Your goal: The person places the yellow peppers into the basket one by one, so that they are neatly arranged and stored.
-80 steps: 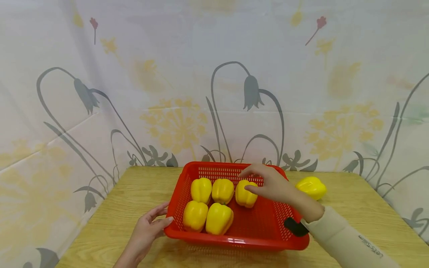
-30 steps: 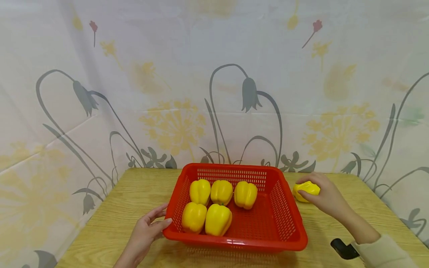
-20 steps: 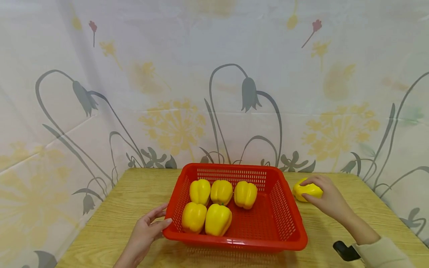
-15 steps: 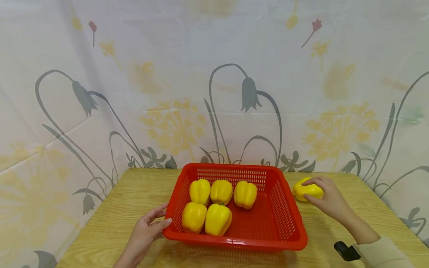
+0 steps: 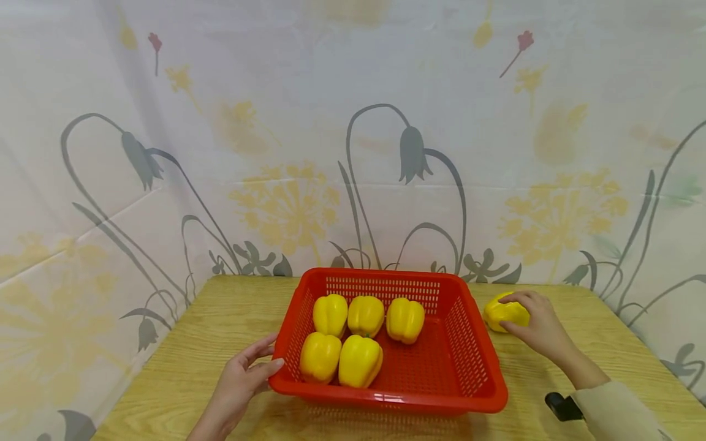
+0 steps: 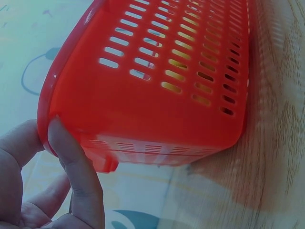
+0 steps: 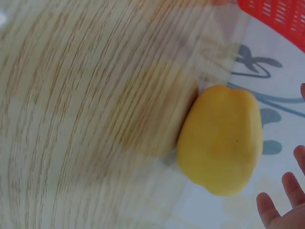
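A red plastic basket with slotted walls stands mid-table, several yellow bell peppers grouped in its left and middle part. My left hand pinches the rim at its near left corner; in the left wrist view, fingers lie on both sides of that rim. To the right of the basket, one more yellow bell pepper lies on its side on the table. My right hand hovers over it with spread, bent fingers. In the right wrist view those fingers are apart from the pepper.
The wood-grain table meets a floral-patterned cloth at the back and sides. A black device sits at my right wrist beside the pale sleeve.
My right hand has moved from over the peppers in the basket out to the right, to the pepper on the table. The left hand has stayed at the basket's corner.
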The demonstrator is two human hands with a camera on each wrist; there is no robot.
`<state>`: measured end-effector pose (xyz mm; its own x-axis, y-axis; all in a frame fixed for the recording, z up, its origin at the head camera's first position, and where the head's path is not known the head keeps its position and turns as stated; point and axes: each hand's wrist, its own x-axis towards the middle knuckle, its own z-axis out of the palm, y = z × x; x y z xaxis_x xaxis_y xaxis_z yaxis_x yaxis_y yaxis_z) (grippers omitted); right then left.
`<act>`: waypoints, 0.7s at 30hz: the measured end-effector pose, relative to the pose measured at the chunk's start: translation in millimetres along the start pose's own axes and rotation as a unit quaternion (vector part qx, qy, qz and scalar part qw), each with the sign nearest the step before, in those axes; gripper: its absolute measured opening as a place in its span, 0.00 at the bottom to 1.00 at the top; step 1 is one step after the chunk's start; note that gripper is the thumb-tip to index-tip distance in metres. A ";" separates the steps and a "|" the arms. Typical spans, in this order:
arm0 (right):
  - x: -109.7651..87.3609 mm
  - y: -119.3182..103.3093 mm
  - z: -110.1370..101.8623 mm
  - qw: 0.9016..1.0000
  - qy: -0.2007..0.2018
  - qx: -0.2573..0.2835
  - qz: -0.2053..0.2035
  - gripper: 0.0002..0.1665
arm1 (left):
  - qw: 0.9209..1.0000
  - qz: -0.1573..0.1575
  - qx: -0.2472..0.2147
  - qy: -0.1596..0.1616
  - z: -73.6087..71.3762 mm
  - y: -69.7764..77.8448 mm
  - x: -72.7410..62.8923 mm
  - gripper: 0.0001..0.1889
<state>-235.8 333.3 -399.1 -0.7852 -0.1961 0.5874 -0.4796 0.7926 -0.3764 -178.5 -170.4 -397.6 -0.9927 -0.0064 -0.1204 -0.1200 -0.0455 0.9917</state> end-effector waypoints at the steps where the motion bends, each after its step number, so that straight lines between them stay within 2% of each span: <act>1: 0.3 1.5 1.4 1.000 -0.002 0.000 0.004 0.22 | 1.000 0.000 0.001 0.000 -0.1 0.2 -0.2 0.30; 3: 0.6 4.4 4.1 1.000 -0.005 -0.001 0.015 0.22 | 1.000 -0.001 0.003 0.001 0.0 0.8 -0.5 0.30; 11: -3.3 17.1 13.9 0.994 -0.057 -0.011 0.092 0.27 | 1.000 0.000 0.004 0.005 1.2 1.6 -0.5 0.29; 16: -2.2 21.4 16.8 0.994 -0.055 0.000 0.098 0.23 | 1.000 -0.002 0.000 0.001 2.1 2.3 -0.1 0.29; 21: 2.1 23.2 17.1 0.992 -0.069 -0.020 0.102 0.19 | 1.000 -0.002 -0.002 0.004 1.3 2.5 -0.8 0.29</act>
<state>-255.3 341.3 -418.9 -0.9117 -0.1047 0.3972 -0.2917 0.8459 -0.4466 -178.1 -169.3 -395.0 -0.9920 -0.0136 -0.1253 -0.1245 -0.0497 0.9910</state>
